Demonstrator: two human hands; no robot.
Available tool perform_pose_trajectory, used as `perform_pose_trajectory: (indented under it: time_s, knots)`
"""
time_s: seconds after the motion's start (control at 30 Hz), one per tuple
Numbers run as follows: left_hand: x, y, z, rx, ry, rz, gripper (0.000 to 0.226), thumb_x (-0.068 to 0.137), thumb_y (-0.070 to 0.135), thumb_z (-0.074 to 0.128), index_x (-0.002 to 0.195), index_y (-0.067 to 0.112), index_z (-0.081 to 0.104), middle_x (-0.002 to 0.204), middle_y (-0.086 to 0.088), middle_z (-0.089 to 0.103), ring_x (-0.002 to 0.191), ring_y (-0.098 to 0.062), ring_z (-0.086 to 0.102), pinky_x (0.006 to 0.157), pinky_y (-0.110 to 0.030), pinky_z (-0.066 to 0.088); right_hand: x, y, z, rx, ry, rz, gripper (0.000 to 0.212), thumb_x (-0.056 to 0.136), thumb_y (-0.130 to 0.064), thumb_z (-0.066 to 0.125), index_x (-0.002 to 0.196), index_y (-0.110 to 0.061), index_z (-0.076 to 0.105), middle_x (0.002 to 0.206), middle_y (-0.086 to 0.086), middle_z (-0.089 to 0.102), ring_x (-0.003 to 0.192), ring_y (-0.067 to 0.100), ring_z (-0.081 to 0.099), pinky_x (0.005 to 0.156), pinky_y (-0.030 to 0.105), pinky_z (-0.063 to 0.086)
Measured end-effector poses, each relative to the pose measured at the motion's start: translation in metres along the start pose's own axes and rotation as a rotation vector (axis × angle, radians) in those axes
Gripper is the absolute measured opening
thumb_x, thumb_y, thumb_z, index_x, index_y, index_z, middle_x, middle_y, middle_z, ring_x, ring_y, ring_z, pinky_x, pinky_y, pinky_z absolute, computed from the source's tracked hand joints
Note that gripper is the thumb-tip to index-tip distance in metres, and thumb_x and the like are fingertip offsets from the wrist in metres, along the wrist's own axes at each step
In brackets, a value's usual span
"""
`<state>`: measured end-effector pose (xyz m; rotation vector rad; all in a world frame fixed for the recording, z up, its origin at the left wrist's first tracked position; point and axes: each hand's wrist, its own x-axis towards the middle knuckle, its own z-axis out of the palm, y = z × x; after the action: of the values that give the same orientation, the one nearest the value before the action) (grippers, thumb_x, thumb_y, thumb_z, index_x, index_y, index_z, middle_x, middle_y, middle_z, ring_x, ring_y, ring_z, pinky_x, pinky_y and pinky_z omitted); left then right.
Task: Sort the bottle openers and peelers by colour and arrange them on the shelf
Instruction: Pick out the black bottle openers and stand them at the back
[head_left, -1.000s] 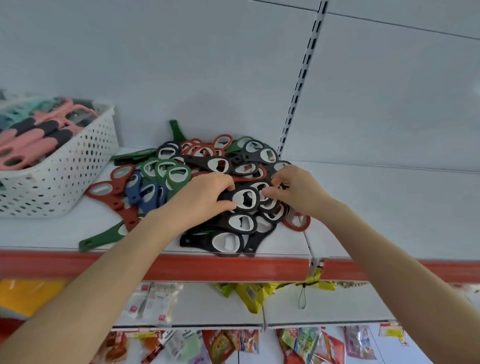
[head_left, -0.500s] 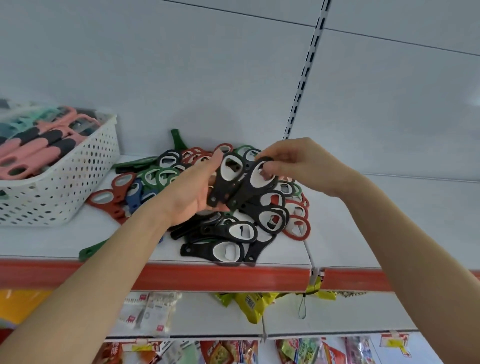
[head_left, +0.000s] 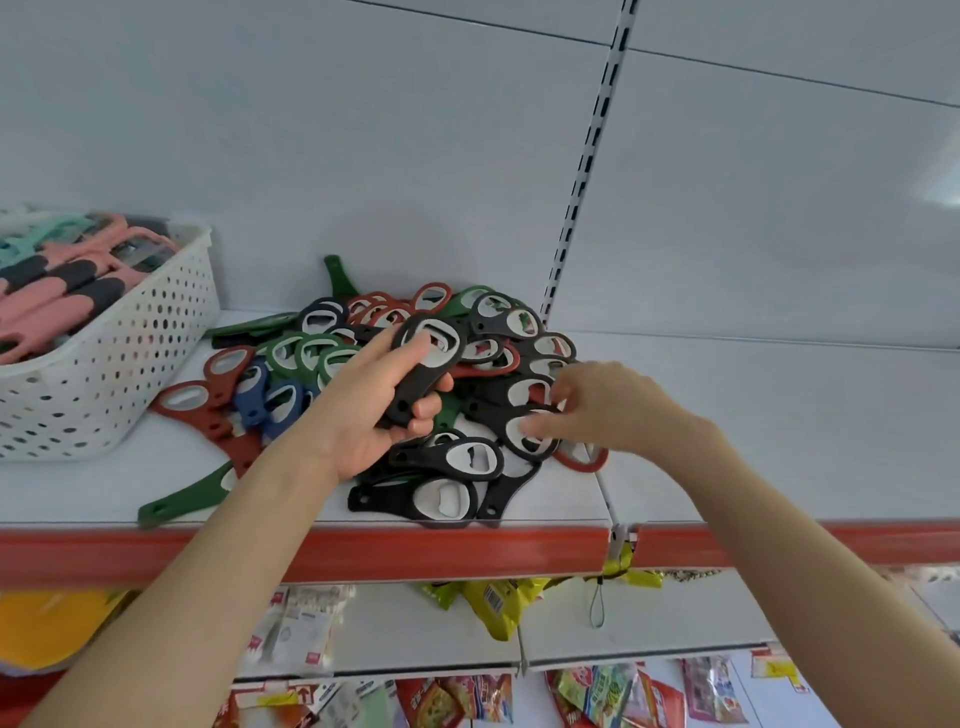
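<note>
Across the shelf (head_left: 753, 441): white board with a red front edge, basket at its left end, heap at its middle.
Basket (head_left: 104, 374): white, perforated, holding pink, black and teal peelers (head_left: 52, 306), colours mixed.
Heap of bottle openers (head_left: 483, 353): black, red, green and blue mixed; 2 black ones lie right at the shelf's front edge.
Left hand (head_left: 363, 410): above the heap, fingers wrapped round the handle of the held black opener (head_left: 431, 343), head up; whether a 2nd sits behind it cannot be told.
Right hand (head_left: 613, 400): down at the heap's right side, fingertips blurred over a lying black opener (head_left: 524, 436); pinching or merely touching cannot be told.
Green opener (head_left: 182, 499): handle tip at the front edge, left of the heap.
Risk: tugging 1 black opener from the tangle could drag its neighbours, and those at the front edge would likely slide off; a growing bundle in the left hand may also slip.
</note>
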<state>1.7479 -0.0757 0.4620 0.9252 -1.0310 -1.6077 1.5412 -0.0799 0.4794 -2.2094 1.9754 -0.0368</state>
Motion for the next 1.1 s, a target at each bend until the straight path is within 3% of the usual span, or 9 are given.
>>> perform_pose_trajectory:
  time_s: [0.1, 0.23, 0.33, 0.4, 0.57, 0.67, 0.87, 0.97, 1.1]
  knots:
    - [0.002, -0.001, 0.006, -0.029, -0.003, -0.018, 0.014, 0.097, 0.023, 0.043, 0.094, 0.019, 0.057, 0.067, -0.009, 0.057, 0.046, -0.013, 0.043, 0.040, -0.020, 0.035, 0.001, 0.003, 0.014, -0.038, 0.013, -0.013, 0.042, 0.082, -0.049, 0.061, 0.110, -0.018, 0.053, 0.097, -0.001, 0.059, 0.090, 0.021, 0.055, 0.073, 0.030, 0.040]
    - [0.006, -0.002, 0.013, 0.055, 0.022, -0.023, 0.016, 0.097, 0.017, 0.043, 0.103, 0.022, 0.058, 0.074, -0.009, 0.066, 0.052, -0.014, 0.054, 0.047, -0.023, 0.043, 0.009, 0.020, 0.015, 0.406, 0.053, -0.060, 0.014, 0.081, -0.021, 0.069, 0.088, -0.020, 0.057, 0.081, -0.002, 0.058, 0.078, 0.018, 0.056, 0.067, 0.025, 0.045]
    - [0.009, -0.001, 0.015, 0.098, 0.040, -0.013, 0.019, 0.097, 0.018, 0.043, 0.106, 0.026, 0.058, 0.078, -0.007, 0.067, 0.056, -0.013, 0.057, 0.051, -0.024, 0.045, 0.010, 0.028, 0.000, 0.620, 0.128, -0.116, 0.025, 0.079, -0.008, 0.070, 0.071, -0.027, 0.056, 0.078, 0.006, 0.059, 0.071, 0.018, 0.053, 0.070, 0.032, 0.047]
    - [0.013, 0.001, 0.013, 0.132, 0.056, -0.003, 0.020, 0.097, 0.021, 0.043, 0.112, 0.026, 0.056, 0.081, -0.008, 0.065, 0.059, -0.013, 0.057, 0.054, -0.025, 0.045, 0.007, 0.029, -0.018, 0.688, 0.117, -0.174, 0.029, 0.079, -0.002, 0.068, 0.070, -0.029, 0.060, 0.078, 0.009, 0.061, 0.068, 0.017, 0.054, 0.067, 0.027, 0.049]
    - [0.023, 0.007, 0.013, 0.172, -0.076, -0.125, 0.036, 0.092, 0.047, 0.043, 0.111, 0.021, 0.058, 0.093, -0.007, 0.068, 0.076, -0.019, 0.064, 0.064, -0.029, 0.052, 0.003, 0.016, -0.052, 0.765, -0.074, -0.333, 0.017, 0.078, -0.002, 0.069, 0.082, -0.018, 0.066, 0.075, 0.002, 0.064, 0.069, 0.010, 0.058, 0.069, 0.022, 0.050]
    - [0.018, 0.007, 0.022, 0.174, -0.296, -0.215, 0.054, 0.077, 0.060, 0.043, 0.107, 0.018, 0.059, 0.087, -0.007, 0.068, 0.069, -0.018, 0.066, 0.055, -0.030, 0.055, 0.007, -0.005, -0.052, 0.761, -0.072, -0.393, 0.016, 0.077, -0.001, 0.069, 0.082, -0.015, 0.065, 0.067, -0.010, 0.067, 0.066, 0.004, 0.061, 0.068, 0.016, 0.051]
    - [0.009, 0.001, 0.021, 0.054, -0.263, -0.173, 0.018, 0.089, 0.023, 0.050, 0.096, 0.009, 0.058, 0.073, -0.010, 0.068, 0.054, -0.011, 0.061, 0.044, -0.019, 0.051, 0.013, -0.014, -0.031, 0.830, 0.116, -0.344, 0.010, 0.082, -0.010, 0.068, 0.087, -0.019, 0.066, 0.085, -0.006, 0.068, 0.081, 0.006, 0.064, 0.082, 0.021, 0.054]
    - [0.011, -0.003, 0.010, -0.020, -0.135, -0.119, 0.015, 0.095, 0.016, 0.044, 0.100, 0.010, 0.056, 0.077, -0.012, 0.068, 0.054, -0.013, 0.060, 0.044, -0.019, 0.048, 0.015, -0.003, -0.015, 0.596, 0.314, -0.159, 0.011, 0.083, -0.022, 0.067, 0.087, -0.012, 0.065, 0.083, 0.000, 0.065, 0.083, 0.015, 0.062, 0.080, 0.032, 0.052]
    - [0.011, -0.003, 0.005, -0.083, -0.042, -0.043, 0.016, 0.096, 0.018, 0.042, 0.099, 0.015, 0.057, 0.082, -0.012, 0.070, 0.056, -0.014, 0.062, 0.047, -0.021, 0.049, 0.020, 0.008, 0.011, 0.128, 0.129, 0.083, 0.037, 0.081, -0.043, 0.063, 0.108, -0.017, 0.057, 0.101, 0.002, 0.060, 0.096, 0.023, 0.056, 0.074, 0.031, 0.042]
